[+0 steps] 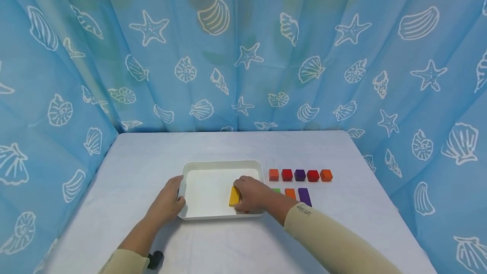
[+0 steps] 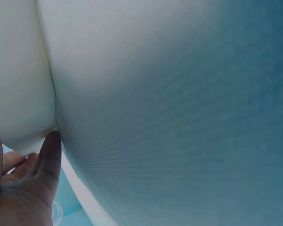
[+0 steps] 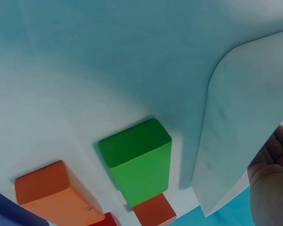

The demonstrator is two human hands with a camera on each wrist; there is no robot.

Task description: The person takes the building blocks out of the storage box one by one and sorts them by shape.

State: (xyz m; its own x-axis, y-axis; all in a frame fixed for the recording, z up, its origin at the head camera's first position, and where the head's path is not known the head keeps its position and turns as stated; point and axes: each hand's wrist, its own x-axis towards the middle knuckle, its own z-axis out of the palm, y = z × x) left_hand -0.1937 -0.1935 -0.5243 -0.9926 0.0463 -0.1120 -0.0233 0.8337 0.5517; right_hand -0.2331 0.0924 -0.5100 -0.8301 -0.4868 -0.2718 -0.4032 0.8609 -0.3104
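Note:
A shallow white tray (image 1: 207, 187) lies on the table. My left hand (image 1: 166, 202) holds its left side, thumb at the rim; the left wrist view shows fingers (image 2: 49, 160) against the tray's wall. Inside the tray, toward its right end, my right hand (image 1: 253, 193) grips a yellow block (image 1: 233, 196) between thumb and fingers. A small orange-red patch shows below that hand by the near rim; its shape is mostly hidden. In the right wrist view, the tray's outer wall (image 3: 238, 113) covers the block and part of the hand (image 3: 276, 183).
Right of the tray runs a row of orange, red and purple cubes (image 1: 299, 175). Nearer lie a green block (image 3: 144, 165), an orange block (image 3: 61, 195) and a purple block (image 1: 305, 197), partly under the right forearm. A patterned blue curtain (image 1: 243, 83) surrounds the white table (image 1: 152, 151).

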